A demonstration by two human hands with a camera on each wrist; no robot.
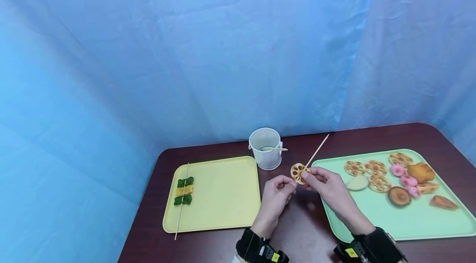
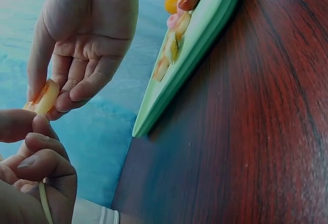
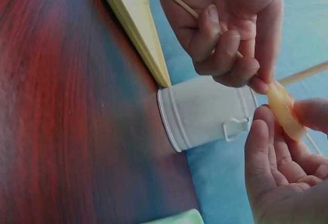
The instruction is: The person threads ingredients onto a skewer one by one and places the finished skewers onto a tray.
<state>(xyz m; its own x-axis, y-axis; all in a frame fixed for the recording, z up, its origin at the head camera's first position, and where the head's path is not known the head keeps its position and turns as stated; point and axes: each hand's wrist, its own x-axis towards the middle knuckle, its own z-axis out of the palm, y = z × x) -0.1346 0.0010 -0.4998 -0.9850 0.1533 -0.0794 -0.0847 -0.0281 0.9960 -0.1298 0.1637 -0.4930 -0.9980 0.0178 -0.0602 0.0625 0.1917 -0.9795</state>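
Between both hands, over the table's middle, is a lotus root slice [image 1: 298, 173] with round holes. My right hand [image 1: 332, 192] pinches it between thumb and fingers. A thin wooden skewer [image 1: 317, 149] sticks out past the slice, up and to the right. My left hand [image 1: 275, 199] grips the skewer, its fingertips right at the slice. In the right wrist view the skewer's rear end [image 3: 180, 3] runs out through the curled left fingers. The left wrist view shows the slice [image 2: 48, 96] edge-on; the skewer at the slice is hidden by fingers there.
A yellow tray [image 1: 223, 192] at left bears a skewer with green and yellow pieces [image 1: 184, 190]. Behind the hands stands a white bucket [image 1: 267, 160] with sticks inside. The green tray [image 1: 357, 217] at right carries lotus slices [image 1: 379, 183], a mushroom [image 1: 399, 196] and several other pieces.
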